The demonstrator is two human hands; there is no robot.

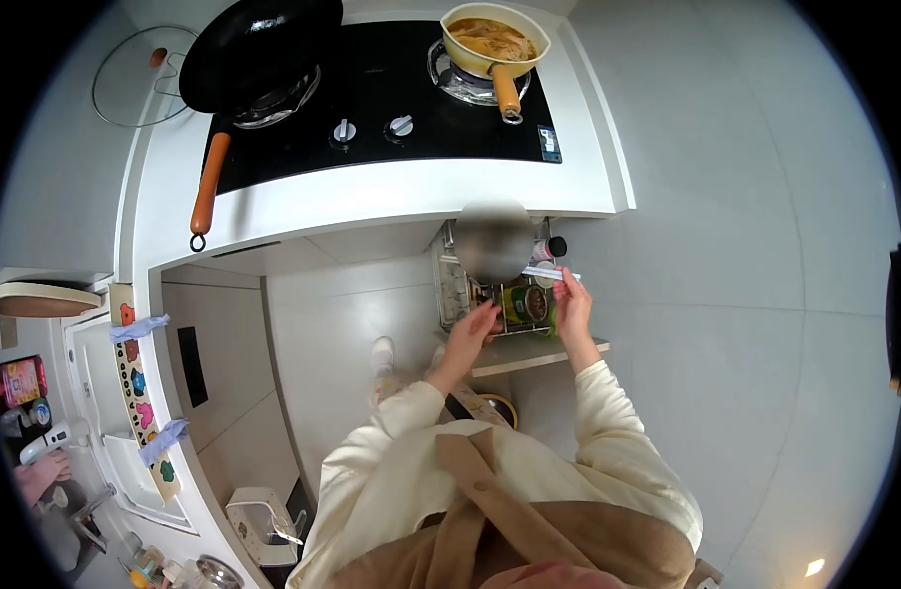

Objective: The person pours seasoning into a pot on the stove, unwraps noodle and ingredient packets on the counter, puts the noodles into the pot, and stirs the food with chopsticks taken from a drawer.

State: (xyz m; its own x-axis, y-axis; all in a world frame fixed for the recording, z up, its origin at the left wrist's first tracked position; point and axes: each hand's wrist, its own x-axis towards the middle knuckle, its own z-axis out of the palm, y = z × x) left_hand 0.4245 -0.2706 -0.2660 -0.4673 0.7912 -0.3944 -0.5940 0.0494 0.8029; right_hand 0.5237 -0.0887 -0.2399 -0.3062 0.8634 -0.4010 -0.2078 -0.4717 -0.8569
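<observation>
My right hand [572, 312] is closed, pinching a thin white strip-like item [549, 273] above a pull-out rack [450, 294]. The item's exact kind is too small to make out. At the rack's near left side is my left hand [469, 339], fingers stretched forward and partly overlapping; I see nothing held in it. Between my hands a jar with a green and yellow label [525, 305] stands in the rack. A bottle with a black cap [554, 247] is farther back. A round blurred patch hides part of the rack's far end.
Above is a black gas hob [372, 93] with a dark wok [259, 54], its orange handle overhanging the white counter [372, 191]. A cream saucepan [500, 69] of brown liquid sits on the right burner. A sink [127, 471] lies left. The rack's front panel [539, 358] juts towards me.
</observation>
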